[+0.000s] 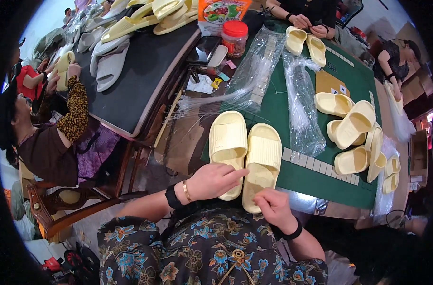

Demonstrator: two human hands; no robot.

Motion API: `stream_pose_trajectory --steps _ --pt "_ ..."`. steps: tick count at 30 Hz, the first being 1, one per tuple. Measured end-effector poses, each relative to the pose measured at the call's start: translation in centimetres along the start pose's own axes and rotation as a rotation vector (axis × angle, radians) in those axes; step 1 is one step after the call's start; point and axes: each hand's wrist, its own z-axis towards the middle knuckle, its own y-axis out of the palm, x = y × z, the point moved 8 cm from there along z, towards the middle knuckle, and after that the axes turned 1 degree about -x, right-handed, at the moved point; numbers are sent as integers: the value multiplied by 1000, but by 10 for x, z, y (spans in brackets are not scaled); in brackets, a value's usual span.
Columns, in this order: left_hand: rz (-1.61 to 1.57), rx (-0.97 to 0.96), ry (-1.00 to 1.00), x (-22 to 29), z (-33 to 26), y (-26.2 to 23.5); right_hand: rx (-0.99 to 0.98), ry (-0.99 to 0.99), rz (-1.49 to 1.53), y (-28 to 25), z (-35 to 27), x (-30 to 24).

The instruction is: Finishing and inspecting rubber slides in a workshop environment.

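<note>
Slippers (228, 136) in pale yellow are lying side by side at the near edge of a green table (316, 191), heels toward a floral top (235, 237). The left hand (219, 180) is extending loosely bent fingers over the left shoe; the right hand (275, 206) is curling nearly closed by the other's heel. Whether either is gripping anything cannot be told. More footwear (356, 122) is lying farther right.

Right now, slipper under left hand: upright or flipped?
Upright: the yellow slipper shows its strap on top and footbed inside, partly behind the left hand.
</note>
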Motion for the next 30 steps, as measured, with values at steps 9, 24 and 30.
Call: stream_pose_trajectory --steps 9,24,30 --pt "85 -33 -45 -7 -17 -5 -134 149 -43 0 -26 23" --pt "-318 -595 15 41 -65 36 -424 272 -42 23 -37 32" --pt "-323 -578 0 38 -61 34 -519 212 -130 29 -32 31"
